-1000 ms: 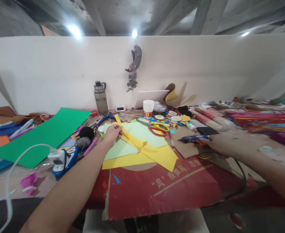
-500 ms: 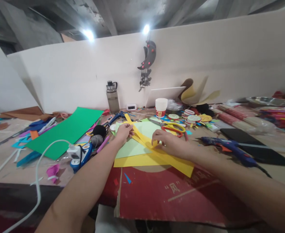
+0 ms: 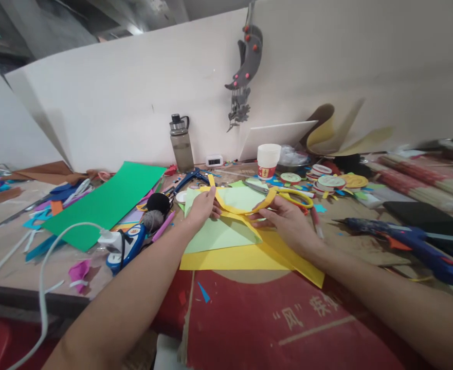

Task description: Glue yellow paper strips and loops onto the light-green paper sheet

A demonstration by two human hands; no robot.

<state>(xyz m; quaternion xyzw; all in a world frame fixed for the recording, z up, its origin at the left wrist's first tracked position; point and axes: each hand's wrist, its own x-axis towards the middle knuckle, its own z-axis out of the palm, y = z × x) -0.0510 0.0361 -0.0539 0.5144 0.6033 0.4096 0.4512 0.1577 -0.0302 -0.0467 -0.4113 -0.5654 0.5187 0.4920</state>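
A narrow yellow strip (image 3: 232, 209), felt or paper, sags between my two hands. My left hand (image 3: 205, 208) pinches it near one end, and a short tail sticks up past the thumb. My right hand (image 3: 286, 218) grips the other end, which curls up over the fingers. Beneath them lies a pale green sheet (image 3: 214, 237), on top of a larger yellow sheet (image 3: 226, 261). Scissors with yellow handles (image 3: 301, 198) rest just behind my right hand, partly covered by it and the strip.
On the right lies a blue glue gun (image 3: 396, 239) near a black flat object (image 3: 422, 218). A water bottle (image 3: 182, 146) and white cups (image 3: 268, 156) stand at the back. Left are a green sheet (image 3: 110, 203), yarn balls (image 3: 155, 213) and a white cable (image 3: 43, 288). Red cardboard (image 3: 249, 318) lies in front.
My right hand has moved right and turned, lifting its end of the strip into a curl. The strip now hangs in a shallow arc. The view has tilted down somewhat.
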